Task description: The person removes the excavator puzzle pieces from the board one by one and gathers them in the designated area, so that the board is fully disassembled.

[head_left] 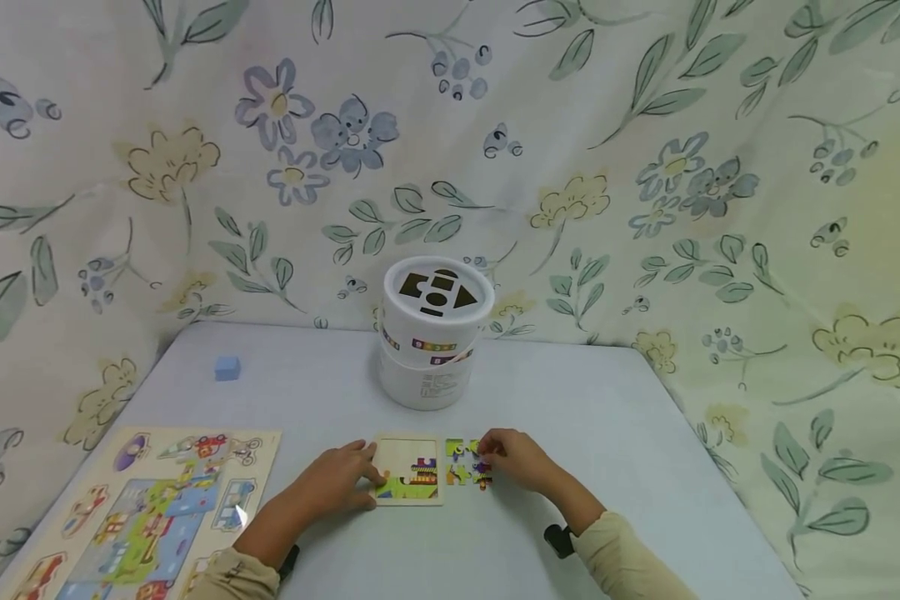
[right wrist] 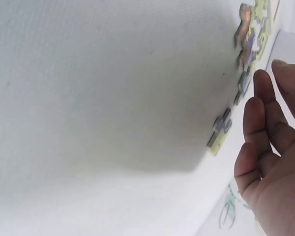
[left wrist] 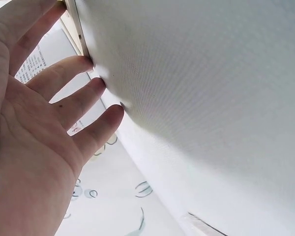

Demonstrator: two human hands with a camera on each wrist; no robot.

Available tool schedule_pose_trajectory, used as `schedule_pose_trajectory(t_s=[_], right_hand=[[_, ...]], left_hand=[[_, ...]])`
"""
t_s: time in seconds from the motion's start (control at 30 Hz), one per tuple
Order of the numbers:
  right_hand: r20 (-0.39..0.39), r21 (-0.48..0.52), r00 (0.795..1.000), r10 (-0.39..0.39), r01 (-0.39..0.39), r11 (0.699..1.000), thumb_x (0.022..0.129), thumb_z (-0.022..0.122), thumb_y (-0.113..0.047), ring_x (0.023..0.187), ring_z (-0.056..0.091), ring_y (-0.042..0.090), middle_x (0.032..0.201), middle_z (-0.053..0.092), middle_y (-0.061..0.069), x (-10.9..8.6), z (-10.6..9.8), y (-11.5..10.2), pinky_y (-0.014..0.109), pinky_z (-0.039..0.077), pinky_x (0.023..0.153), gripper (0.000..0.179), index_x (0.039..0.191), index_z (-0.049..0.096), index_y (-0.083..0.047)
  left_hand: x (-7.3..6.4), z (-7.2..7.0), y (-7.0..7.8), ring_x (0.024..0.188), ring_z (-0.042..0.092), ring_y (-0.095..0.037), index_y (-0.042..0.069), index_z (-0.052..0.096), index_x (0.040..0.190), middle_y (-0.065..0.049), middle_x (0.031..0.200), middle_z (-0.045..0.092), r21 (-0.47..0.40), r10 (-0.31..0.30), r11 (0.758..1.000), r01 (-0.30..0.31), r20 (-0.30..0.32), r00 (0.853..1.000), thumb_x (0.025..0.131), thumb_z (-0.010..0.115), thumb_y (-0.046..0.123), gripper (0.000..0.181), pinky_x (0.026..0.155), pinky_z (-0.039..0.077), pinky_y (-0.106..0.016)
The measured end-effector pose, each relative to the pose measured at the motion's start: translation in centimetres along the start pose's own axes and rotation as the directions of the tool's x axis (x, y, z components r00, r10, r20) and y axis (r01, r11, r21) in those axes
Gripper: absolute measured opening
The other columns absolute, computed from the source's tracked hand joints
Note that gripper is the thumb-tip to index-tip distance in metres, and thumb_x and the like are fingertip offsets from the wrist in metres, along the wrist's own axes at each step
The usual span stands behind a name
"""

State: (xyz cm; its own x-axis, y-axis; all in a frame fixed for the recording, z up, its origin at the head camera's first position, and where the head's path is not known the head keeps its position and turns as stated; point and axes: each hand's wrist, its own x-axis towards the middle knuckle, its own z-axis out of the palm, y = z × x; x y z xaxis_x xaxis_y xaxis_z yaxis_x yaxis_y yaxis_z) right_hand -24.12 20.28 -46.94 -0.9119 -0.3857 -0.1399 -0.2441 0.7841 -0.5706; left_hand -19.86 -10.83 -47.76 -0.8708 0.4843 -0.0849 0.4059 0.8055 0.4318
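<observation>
A small wooden puzzle tray (head_left: pixel 408 503) lies near the middle of the table, with joined picture pieces (head_left: pixel 423 472) along its bottom and right side. My left hand (head_left: pixel 339 481) spreads its fingers against the tray's left edge; in the left wrist view the fingertips (left wrist: pixel 97 84) touch the edge and the tabletop. Right of the tray are several loose jigsaw pieces (head_left: pixel 459 473), green, yellow and purple. My right hand (head_left: pixel 521 458) hovers over their right side with loosely bent fingers. In the right wrist view no piece shows between thumb and fingers, and one jigsaw piece (right wrist: pixel 219 132) lies below them.
Behind the tray stands a white lidded bucket (head_left: pixel 427 379) with shape cut-outs in its lid. A blue cube (head_left: pixel 227 368) sits at the back left. A large picture puzzle board (head_left: pixel 266 457) covers the left front. Floral cloth (head_left: pixel 450 183) hangs behind the table.
</observation>
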Motion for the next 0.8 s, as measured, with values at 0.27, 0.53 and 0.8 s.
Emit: schedule_pose_trajectory(t_s=[0.27,0.53,0.8], right_hand=[[0.026,-0.021,0.999,-0.039,0.039,0.999,0.091,0.067,-0.020,0.082,0.054,0.010,0.089,0.063,-0.007,0.9,1.7,-3.3,0.026,0.047,0.068,0.017,0.107,0.068,-0.013],[0.025,-0.341,0.994,-0.108,0.110,0.934,0.083,0.076,-0.037,0.090,0.049,0.011,0.097,0.061,-0.009,1.8,4.5,-5.2,0.032,0.045,0.080,0.026,0.102,0.071,-0.021],[-0.030,-0.299,0.996,-0.089,0.076,0.951,0.080,0.079,-0.034,0.090,0.051,0.011,0.097,0.064,-0.010,2.2,5.2,-5.6,0.033,0.045,0.080,0.032,0.107,0.068,-0.020]], left_hand=[[0.0,-0.1,0.1,0.133,0.043,-0.045,0.018,0.077,0.101,-0.023,0.138,0.054,-0.009,0.030,1.000,-0.030,-0.007,1.000,0.074,0.083,0.025,0.028,0.104,0.038,-0.062],[0.1,0.2,0.2,0.134,0.042,-0.044,0.018,0.077,0.101,-0.023,0.139,0.053,-0.019,0.021,1.000,-0.021,-0.003,1.000,0.074,0.082,0.025,0.028,0.106,0.036,-0.062],[-0.4,-0.3,0.1,0.132,0.043,-0.046,0.016,0.077,0.100,-0.024,0.137,0.053,-0.018,0.040,0.999,-0.040,-0.029,0.999,0.073,0.083,0.023,0.028,0.105,0.037,-0.061]])
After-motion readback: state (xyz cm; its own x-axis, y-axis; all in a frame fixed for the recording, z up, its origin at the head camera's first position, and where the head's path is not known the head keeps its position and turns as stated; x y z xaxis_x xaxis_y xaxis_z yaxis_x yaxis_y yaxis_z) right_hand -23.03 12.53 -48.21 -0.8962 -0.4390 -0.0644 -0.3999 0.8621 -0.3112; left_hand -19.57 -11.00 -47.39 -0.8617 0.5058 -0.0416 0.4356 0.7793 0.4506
